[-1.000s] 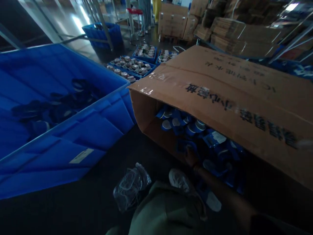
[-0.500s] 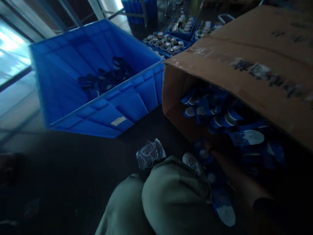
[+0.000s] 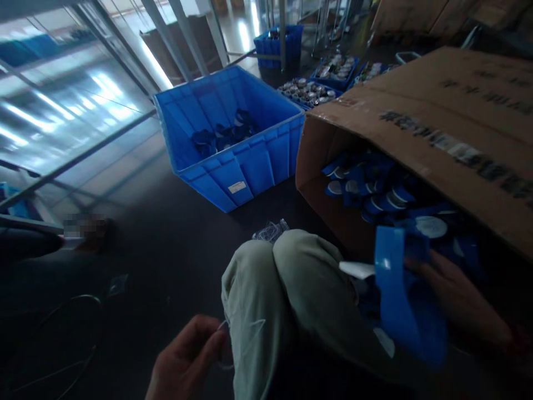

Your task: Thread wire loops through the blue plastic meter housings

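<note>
My left hand [image 3: 189,355], low in front of my knees, pinches a thin whitish loop of string [image 3: 225,328] between thumb and fingers. My right hand [image 3: 445,283] is wrapped round a bunch of curved blue pieces [image 3: 395,294] with white rounded ends, held beside my right knee in front of the carton's mouth. What exactly these pieces are I cannot make out. More of the same kind lie heaped in the cardboard box [image 3: 420,122], which rests on its side with its opening towards me. A clear bag of strings [image 3: 270,230] lies on the floor beyond my knees.
A large blue crate [image 3: 266,158] with dark blue pieces inside stands ahead. Smaller blue trays of jar-like items [image 3: 308,91] sit behind it. A metal frame [image 3: 79,153] runs along the left. Part of another person [image 3: 85,228] shows at the left edge.
My left hand has come into view with the string loop. My right hand has lifted the blue pieces and moved right. The view has shifted, showing more on the left.
</note>
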### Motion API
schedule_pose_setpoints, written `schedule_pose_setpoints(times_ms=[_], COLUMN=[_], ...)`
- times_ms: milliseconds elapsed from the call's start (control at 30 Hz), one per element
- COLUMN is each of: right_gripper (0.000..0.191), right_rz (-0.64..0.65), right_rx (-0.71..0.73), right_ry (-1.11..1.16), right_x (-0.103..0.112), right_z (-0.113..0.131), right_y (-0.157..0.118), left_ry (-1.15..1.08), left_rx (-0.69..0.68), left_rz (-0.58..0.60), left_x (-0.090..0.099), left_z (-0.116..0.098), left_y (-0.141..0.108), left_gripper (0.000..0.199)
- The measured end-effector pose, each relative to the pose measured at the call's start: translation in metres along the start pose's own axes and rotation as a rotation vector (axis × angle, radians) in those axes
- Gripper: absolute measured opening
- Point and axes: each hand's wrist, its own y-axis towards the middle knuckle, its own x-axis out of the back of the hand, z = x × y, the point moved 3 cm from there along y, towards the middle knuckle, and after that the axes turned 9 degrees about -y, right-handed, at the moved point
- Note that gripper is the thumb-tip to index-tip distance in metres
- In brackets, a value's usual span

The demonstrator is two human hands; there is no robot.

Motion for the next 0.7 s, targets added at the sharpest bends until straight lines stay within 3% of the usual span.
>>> schedule_pose_setpoints(times_ms=[133,267,367,467,567,700], right_gripper=[0.041,0.042,0.03,0.029,0.034,0.039], right_rz=[0.298,0.333,0.301,0.233,0.166,-0.064], right_rx=[0.321,0.436,0.47,0.442,0.431,0.625], right_ry=[-0.098,-0.371,-0.462,-0.54,-0.536,-0.18], right_x=[-0.049,-0.108,-0.135,-0.146,-0.143,-0.113], right_z=[0.069,0.104,0.113,0.112,0.104,0.098], right_y=[-0.059,-0.081,-0.085,-0.082,-0.079,-0.088], left_ry=[0.043,0.097,0.107,0.09,0.135,0.293], left_rx=[-0.127,-0.232,-0.328,-0.401,-0.433,-0.524], left_rz=[-0.069,-0.169,-0.195,-0.095,0.069,0.344], left_x=[0.012,0.031,0.036,0.026,0.004,-0.036], left_z=[-0.031,-0.05,-0.063,-0.078,-0.088,-0.086], left_y=[-0.002,-0.013,-0.025,-0.034,-0.037,-0.037], left_gripper=[0.036,0.036,0.031,0.026,0.022,0.019])
